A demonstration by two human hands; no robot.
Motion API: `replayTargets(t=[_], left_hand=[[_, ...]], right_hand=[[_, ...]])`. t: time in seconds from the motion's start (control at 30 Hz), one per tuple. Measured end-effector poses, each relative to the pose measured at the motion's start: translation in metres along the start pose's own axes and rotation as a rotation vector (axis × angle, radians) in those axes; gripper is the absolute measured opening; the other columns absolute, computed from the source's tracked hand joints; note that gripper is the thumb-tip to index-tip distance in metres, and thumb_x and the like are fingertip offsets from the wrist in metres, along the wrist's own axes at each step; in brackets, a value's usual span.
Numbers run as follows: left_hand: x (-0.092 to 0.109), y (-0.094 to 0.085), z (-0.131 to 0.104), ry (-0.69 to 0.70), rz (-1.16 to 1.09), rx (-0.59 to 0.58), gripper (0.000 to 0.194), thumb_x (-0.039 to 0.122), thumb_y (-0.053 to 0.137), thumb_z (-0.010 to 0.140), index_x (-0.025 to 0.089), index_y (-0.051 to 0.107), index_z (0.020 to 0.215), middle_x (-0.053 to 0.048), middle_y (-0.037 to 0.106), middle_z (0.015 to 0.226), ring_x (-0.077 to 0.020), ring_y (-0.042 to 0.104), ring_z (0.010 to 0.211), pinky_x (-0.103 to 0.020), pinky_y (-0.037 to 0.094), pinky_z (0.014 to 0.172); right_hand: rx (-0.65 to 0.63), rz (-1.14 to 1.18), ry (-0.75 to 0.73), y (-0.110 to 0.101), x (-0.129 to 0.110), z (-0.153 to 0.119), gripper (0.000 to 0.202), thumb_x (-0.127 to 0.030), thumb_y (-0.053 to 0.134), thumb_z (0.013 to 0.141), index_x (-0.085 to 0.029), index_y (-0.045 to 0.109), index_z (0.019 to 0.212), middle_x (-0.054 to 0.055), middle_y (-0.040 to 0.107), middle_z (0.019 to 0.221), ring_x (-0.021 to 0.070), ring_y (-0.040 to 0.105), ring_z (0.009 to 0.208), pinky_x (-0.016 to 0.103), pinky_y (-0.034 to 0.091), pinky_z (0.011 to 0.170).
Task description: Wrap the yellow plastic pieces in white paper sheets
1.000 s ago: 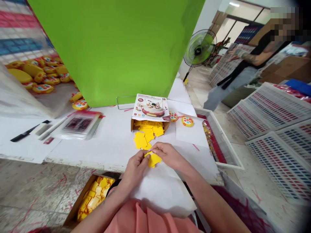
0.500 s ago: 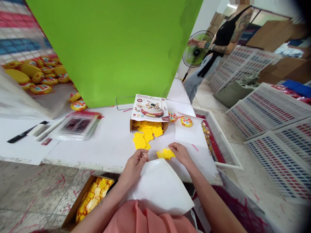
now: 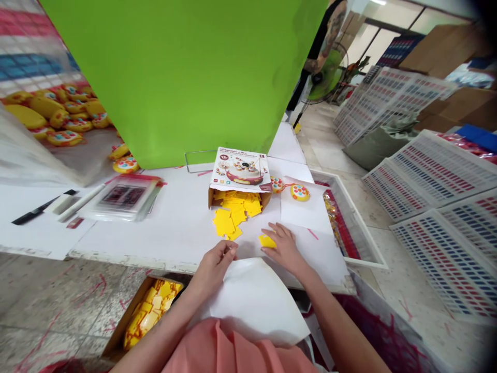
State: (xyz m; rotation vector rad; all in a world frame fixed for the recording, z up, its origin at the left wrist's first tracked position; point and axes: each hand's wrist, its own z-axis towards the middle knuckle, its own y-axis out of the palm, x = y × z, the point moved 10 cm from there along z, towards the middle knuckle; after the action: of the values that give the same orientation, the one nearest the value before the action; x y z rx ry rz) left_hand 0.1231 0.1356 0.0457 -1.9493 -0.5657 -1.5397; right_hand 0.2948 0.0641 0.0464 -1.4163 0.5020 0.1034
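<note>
One green panel [image 3: 186, 77] backs the white table [image 3: 182, 223], left grip [image 3: 214, 262] narrow, right grip [image 3: 285, 247] wide.

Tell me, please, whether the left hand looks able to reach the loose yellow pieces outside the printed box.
Probably yes: the left hand is close to the yellow pieces, with nothing visible between them.

Two bare forearms [image 3: 332, 313] extend forward from below; the left hand [image 3: 216, 261] has fingers curled, thumb close beside them; the right hand [image 3: 284, 246], palm down, has its fingers spread, thumb apart
</note>
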Motion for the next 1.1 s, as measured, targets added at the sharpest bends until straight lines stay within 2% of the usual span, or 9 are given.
replayTargets(t=[0.1,0.17,0.27,0.37,0.5,0.6,0.73,0.93,1.1], left_hand=[[0.005,0.001,0.001,0.022,0.015,0.019,0.028,0.038,0.041,0.087,0.018,0.057,0.099,-0.001,0.060,0.079,-0.0149,0.054,0.072,-0.023,0.039,0.067],[0.013,0.003,0.002,0.059,0.027,0.024,0.027,0.037,0.041,0.087,0.018,0.057,0.098,-0.002,0.061,0.080,-0.0153,0.055,0.077,-0.024,0.040,0.071],[0.021,0.005,0.002,0.095,0.032,0.012,0.027,0.037,0.040,0.088,0.018,0.057,0.099,-0.002,0.062,0.082,-0.0153,0.056,0.080,-0.024,0.040,0.074],[0.023,-0.001,0.000,0.073,0.086,-0.011,0.031,0.039,0.042,0.087,0.019,0.056,0.107,-0.003,0.063,0.088,-0.0156,0.057,0.081,-0.024,0.041,0.073],[0.020,-0.008,-0.003,0.043,0.225,-0.092,0.036,0.042,0.048,0.082,0.020,0.057,0.110,-0.002,0.063,0.088,-0.0158,0.056,0.077,-0.023,0.040,0.066],[0.014,-0.008,-0.003,0.020,0.258,-0.117,0.031,0.043,0.050,0.081,0.019,0.060,0.096,0.001,0.059,0.072,-0.0139,0.052,0.065,-0.022,0.037,0.058],[0.012,-0.005,-0.001,0.044,0.230,-0.096,0.023,0.037,0.048,0.082,0.017,0.059,0.083,0.000,0.060,0.075,-0.0138,0.052,0.069,-0.022,0.037,0.060],[0.014,-0.006,0.000,0.074,0.224,-0.041,0.019,0.034,0.048,0.083,0.018,0.058,0.079,0.002,0.057,0.072,-0.0125,0.050,0.068,-0.021,0.036,0.061],[0.012,-0.009,0.000,0.072,0.185,-0.018,0.021,0.036,0.048,0.083,0.018,0.057,0.079,0.002,0.056,0.071,-0.0123,0.049,0.067,-0.021,0.036,0.060]], right_hand=[[0.002,0.206,-0.016,-0.019,-0.020,0.000,0.032,-0.033,0.050,0.085,-0.025,0.056,0.115,0.007,0.054,0.123,0.0224,0.045,0.116,0.041,0.033,0.097],[-0.120,0.373,-0.054,-0.020,-0.045,-0.002,0.032,-0.034,0.047,0.086,-0.026,0.055,0.116,0.005,0.058,0.118,0.0193,0.051,0.109,0.036,0.039,0.093],[-0.343,0.484,-0.102,-0.009,-0.077,-0.008,0.034,-0.030,0.055,0.081,-0.026,0.056,0.115,0.003,0.060,0.115,0.0197,0.054,0.105,0.033,0.043,0.088],[-0.393,0.526,-0.076,-0.008,-0.080,-0.009,0.028,-0.024,0.054,0.081,-0.025,0.059,0.109,0.001,0.063,0.108,0.0182,0.057,0.099,0.031,0.044,0.085],[-0.304,0.411,-0.068,-0.025,-0.069,-0.003,0.024,-0.023,0.051,0.083,-0.024,0.059,0.106,0.001,0.063,0.107,0.0186,0.056,0.099,0.032,0.042,0.086],[-0.249,0.309,-0.099,-0.037,-0.068,-0.001,0.022,-0.021,0.051,0.084,-0.025,0.060,0.103,0.000,0.064,0.105,0.0187,0.054,0.100,0.032,0.040,0.087],[-0.167,0.179,-0.156,-0.045,-0.074,-0.002,0.020,-0.021,0.053,0.084,-0.024,0.059,0.103,0.000,0.064,0.102,0.0178,0.053,0.097,0.033,0.038,0.086],[0.029,-0.033,-0.221,-0.051,-0.094,-0.002,0.021,-0.022,0.059,0.082,-0.026,0.062,0.102,0.003,0.060,0.095,0.0197,0.049,0.094,0.037,0.036,0.083],[0.162,-0.116,-0.258,-0.043,-0.109,-0.006,0.013,-0.022,0.057,0.084,-0.025,0.065,0.093,0.003,0.060,0.087,0.0188,0.048,0.086,0.036,0.035,0.077]])
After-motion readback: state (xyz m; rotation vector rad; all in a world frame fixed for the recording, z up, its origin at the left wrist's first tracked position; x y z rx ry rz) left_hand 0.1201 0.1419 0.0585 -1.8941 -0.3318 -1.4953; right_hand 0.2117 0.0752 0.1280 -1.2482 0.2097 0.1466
